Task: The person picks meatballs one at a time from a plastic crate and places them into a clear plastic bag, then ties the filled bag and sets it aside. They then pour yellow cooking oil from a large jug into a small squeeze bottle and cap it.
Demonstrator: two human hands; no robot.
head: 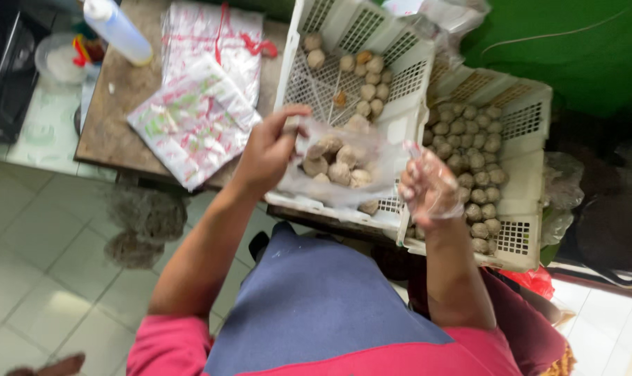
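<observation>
Meatballs (333, 167), pale brown and round, fill the bottom of a clear plastic bag (344, 163) held up over the near edge of a white slotted crate (410, 76). The left hand (270, 150) has its grip closed on the bag's mouth, pinching the rim between thumb and fingers. The right hand (431, 188), in a thin clear glove, hovers just beside the bag's other side with its fingers curled; whether its grip holds the bag's edge or a meatball I cannot tell.

That crate holds a small scatter of meatballs toward its far half. A second white crate (528, 118) stands touching it on the right, filled with many more meatballs (472, 150). Both crates sit at the right end of a brown bench (110, 129). On the bench's left part lie stacks of printed plastic bags (190, 122), and at its far left corner a white squeeze bottle (117, 28) lies tilted. A blue apron (316, 299) covers the person's lap below the hands.
</observation>
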